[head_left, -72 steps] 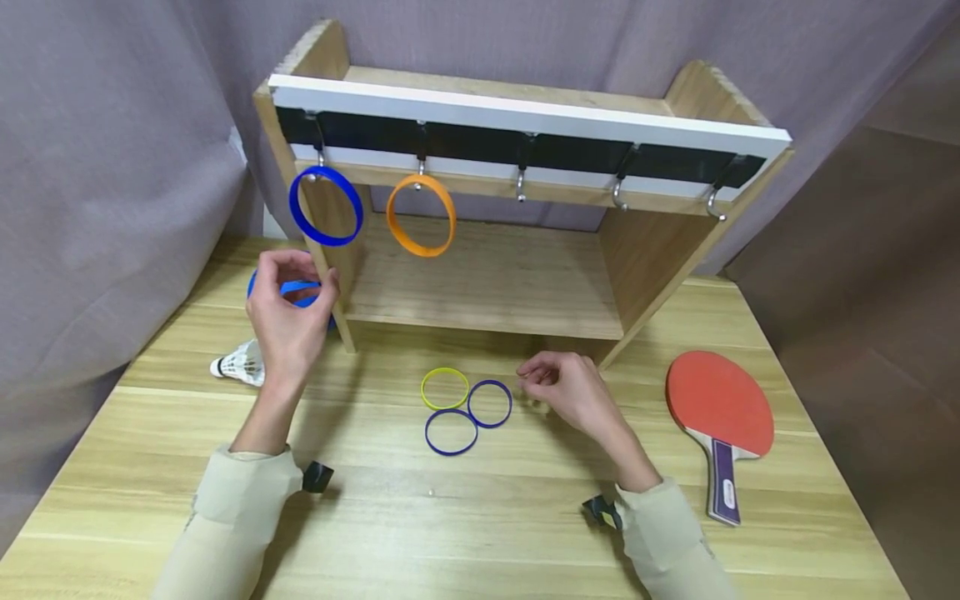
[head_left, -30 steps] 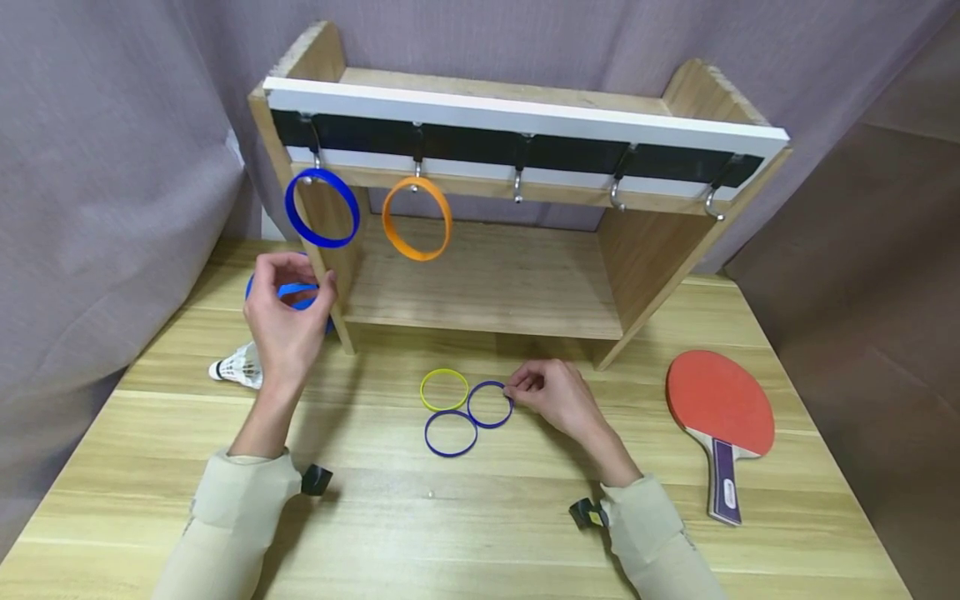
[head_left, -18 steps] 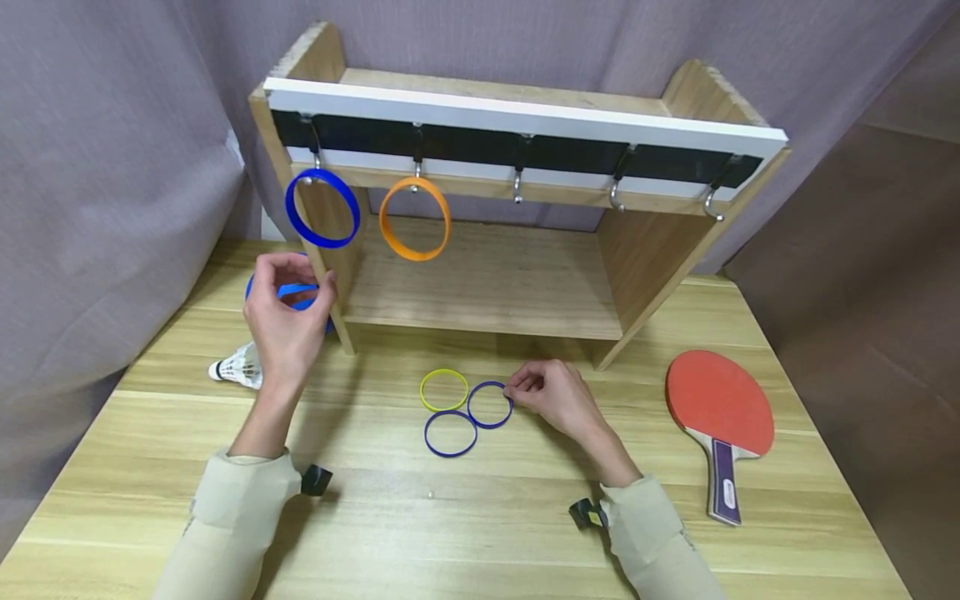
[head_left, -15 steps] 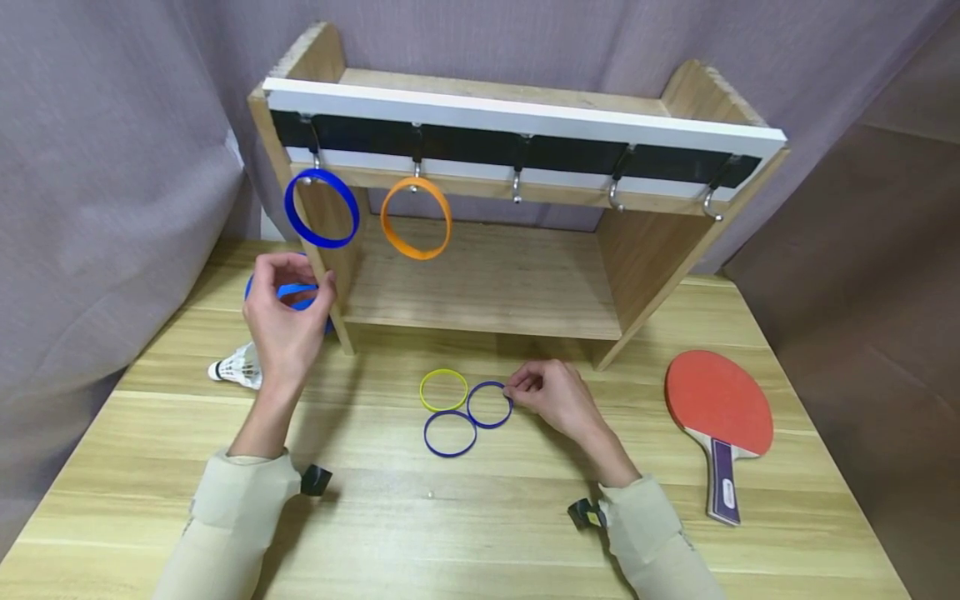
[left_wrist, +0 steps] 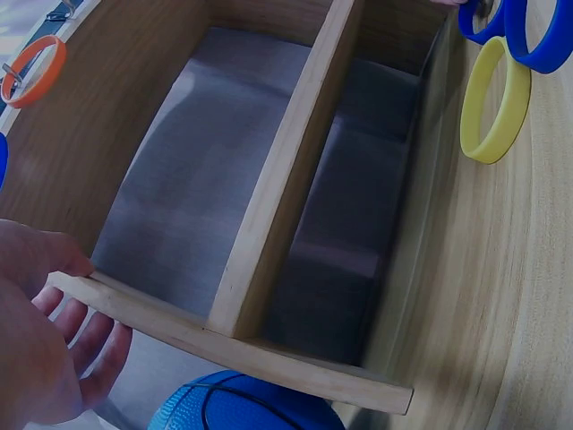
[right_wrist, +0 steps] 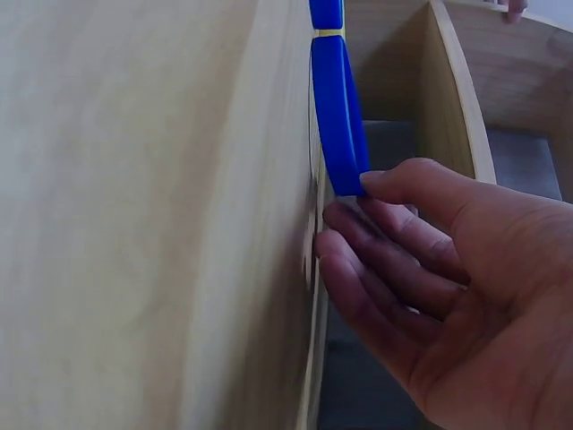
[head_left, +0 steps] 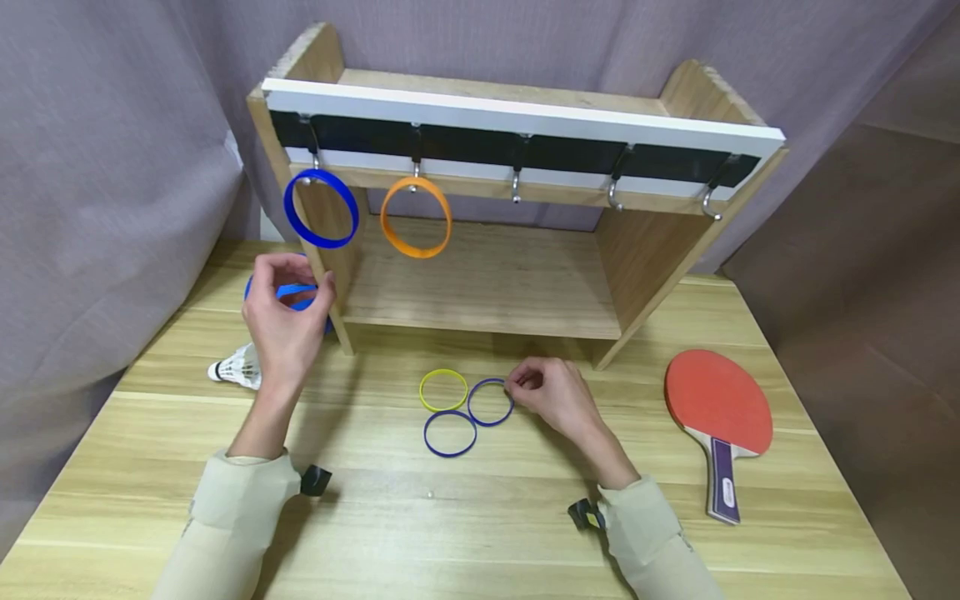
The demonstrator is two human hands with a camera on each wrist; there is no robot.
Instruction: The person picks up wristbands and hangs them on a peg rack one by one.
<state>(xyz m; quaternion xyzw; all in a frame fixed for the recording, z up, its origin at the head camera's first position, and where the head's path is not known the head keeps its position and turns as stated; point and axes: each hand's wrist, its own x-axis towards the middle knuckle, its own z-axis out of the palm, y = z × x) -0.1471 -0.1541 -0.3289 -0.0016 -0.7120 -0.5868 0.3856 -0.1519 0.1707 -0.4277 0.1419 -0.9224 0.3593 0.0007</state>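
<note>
My left hand (head_left: pixel 285 333) grips the left side panel of a wooden shelf (head_left: pixel 480 275), thumb on one face and fingers on the other in the left wrist view. On the table, my right hand (head_left: pixel 558 396) pinches the edge of a dark blue ring (head_left: pixel 491 424) between thumb and fingertips. That ring touches a yellow ring (head_left: pixel 422 390) and a second dark blue ring (head_left: pixel 450 455), both lying flat. Along the shelf's top, a blue ring (head_left: pixel 330 242) hangs from the leftmost hook and an orange ring (head_left: pixel 420 253) from the one beside it.
Three more metal hooks, one of them the middle hook (head_left: pixel 516 187), line the rail to the right. A red table tennis paddle (head_left: pixel 718 400) lies at the right. Left of the shelf are a shuttlecock (head_left: pixel 238 367) and a rounded blue object (left_wrist: pixel 242 403), partly hidden.
My right hand has moved left from beside the dark blue ring to its edge and now pinches it. The ring's far edge has shifted up slightly. My left hand stays on the panel.
</note>
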